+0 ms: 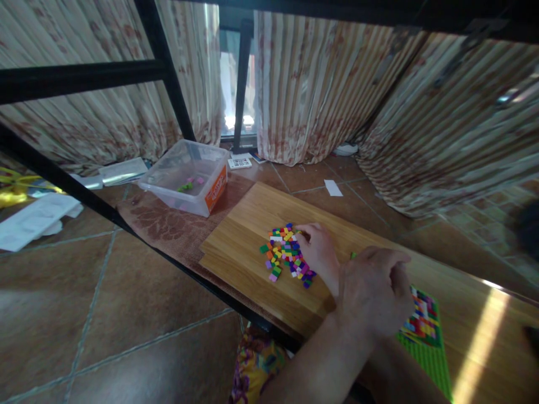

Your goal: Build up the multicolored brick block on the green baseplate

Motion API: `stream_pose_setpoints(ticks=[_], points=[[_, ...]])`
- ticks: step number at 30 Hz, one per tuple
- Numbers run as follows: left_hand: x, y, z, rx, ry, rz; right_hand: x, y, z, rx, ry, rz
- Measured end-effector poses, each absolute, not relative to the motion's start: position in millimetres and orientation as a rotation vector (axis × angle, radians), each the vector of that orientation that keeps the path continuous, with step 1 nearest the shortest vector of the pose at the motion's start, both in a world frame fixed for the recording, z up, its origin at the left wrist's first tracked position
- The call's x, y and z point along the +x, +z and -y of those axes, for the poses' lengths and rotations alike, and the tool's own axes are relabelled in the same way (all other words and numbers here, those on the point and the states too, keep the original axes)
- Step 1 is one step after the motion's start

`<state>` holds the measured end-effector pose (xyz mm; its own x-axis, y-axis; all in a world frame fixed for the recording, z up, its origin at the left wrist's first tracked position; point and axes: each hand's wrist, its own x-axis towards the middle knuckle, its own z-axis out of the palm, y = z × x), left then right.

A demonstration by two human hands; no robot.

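My forearms cross, the left one over the right. My right hand [320, 252] reaches to the right side of a loose pile of small coloured toy bricks [286, 252]. Its thumb and forefinger pinch at the pile's edge, on what looks like a small brick. Farther right, my left hand [374, 286] is bent over beside a green baseplate [427, 359]. Its fingers curl in and their tips are hidden, so I cannot see what they hold. Many coloured bricks are set close together on the baseplate's far part; my left hand and forearm cover some of it.
A clear plastic box [185, 168] with an orange label and a few bricks stands left of the wooden board [240, 224]. A black metal bar [181, 258] runs along the near edge. Striped curtains [303, 84] hang behind. White papers [332, 188] lie on the tiled floor.
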<state>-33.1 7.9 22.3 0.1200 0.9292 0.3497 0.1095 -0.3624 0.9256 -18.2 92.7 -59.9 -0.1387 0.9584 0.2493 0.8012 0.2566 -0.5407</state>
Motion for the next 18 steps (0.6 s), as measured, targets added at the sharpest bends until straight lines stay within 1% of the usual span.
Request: stream_pose_setpoints(ticks=[10,18], points=[[-32.5,22.1,-8.2,1.604,1.327,-1.043,-32.4,-57.5,-86.5,-1.644,0.258,2.039],[-32.5,20.3,-8.1,1.618,1.347,-1.032,-31.9,-56.6,-88.6,-1.603,0.379,1.963]])
